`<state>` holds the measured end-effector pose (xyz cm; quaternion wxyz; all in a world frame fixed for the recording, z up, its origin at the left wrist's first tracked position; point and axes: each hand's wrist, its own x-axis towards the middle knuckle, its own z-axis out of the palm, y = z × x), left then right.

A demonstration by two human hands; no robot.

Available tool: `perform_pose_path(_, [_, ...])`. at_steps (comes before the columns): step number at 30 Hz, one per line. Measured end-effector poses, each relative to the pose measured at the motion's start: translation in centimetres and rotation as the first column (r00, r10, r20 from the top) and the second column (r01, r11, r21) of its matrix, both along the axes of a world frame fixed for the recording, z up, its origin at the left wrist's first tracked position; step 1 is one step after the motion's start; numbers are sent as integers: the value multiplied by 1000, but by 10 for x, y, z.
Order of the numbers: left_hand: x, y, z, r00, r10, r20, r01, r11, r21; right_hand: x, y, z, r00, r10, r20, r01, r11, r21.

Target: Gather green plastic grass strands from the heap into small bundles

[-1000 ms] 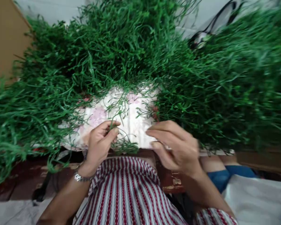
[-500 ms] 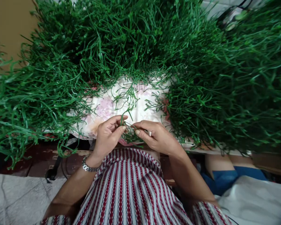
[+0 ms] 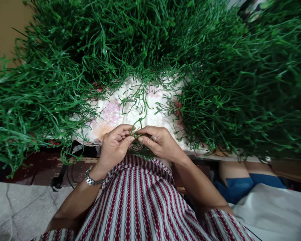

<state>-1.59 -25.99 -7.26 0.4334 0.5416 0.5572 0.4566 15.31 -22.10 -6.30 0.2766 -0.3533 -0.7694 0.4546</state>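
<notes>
My left hand [image 3: 114, 144] pinches a thin green stem [image 3: 140, 119] between thumb and fingers, near the front edge of the flowered cloth [image 3: 112, 112]. Facing it, my right hand [image 3: 161, 141] has its thumb and fingertips pressed together on the same stem, close to the left fingertips. The stem forks and sticks up above the fingers; its lower part is hidden by them. More thin green strands hang below both hands. Several loose stems [image 3: 137, 97] lie on the cloth just beyond.
A large heap of curly green stems [image 3: 130, 40] fills the back, spreading into piles on the left [image 3: 37, 110] and right [image 3: 240, 100]. At the lower right are another person's knees [image 3: 234, 170] and a pale cloth [image 3: 271, 211].
My right hand has moved left, bringing its fingertips up to those of my left hand. The forked stem has tilted and now stands more upright. The view has shifted slightly.
</notes>
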Motion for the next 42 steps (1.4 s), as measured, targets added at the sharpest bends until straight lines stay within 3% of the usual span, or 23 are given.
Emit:
perform_pose_path(6, [0,-1,-1,990,-127,-54,127,992,-3,-1,-2,-4,990,20,142,-40,990,139])
perform_pose_path(11, [1,-4,-2,992,-75,-104,80,996,41,-4,-7,-10,997,-73,40,64,981,183])
perform_pose_path(17, [3,-4,-8,987,-73,-145,82,995,55,-6,-12,-12,986,-79,146,56,986,155])
perform_pose_path(20, [3,-3,-6,982,-88,-165,99,993,60,-3,-11,-10,993,-13,121,4,997,74])
perform_pose_path(24, [2,-1,-2,971,-42,-235,75,988,135,2,-5,-10,989,128,-75,-139,974,-177])
perform_pose_path(27, [3,-2,0,959,-8,-282,64,980,190,2,-4,-12,975,105,-196,-163,938,-306])
perform_pose_path(30, [3,-3,-2,974,-24,-225,60,986,153,-2,-6,-15,981,26,-191,-94,930,-356])
perform_pose_path(32, [3,-4,-6,991,-48,-122,59,995,84,-5,-8,-16,991,10,-133,-53,944,-325])
perform_pose_path(36, [2,-5,-13,998,-37,51,38,999,-12,-8,-10,-13,999,11,38,-5,990,-142])
perform_pose_path(42, [-1,-6,-12,992,-58,108,64,996,-56,-9,-11,-5,967,-21,254,14,1000,28])
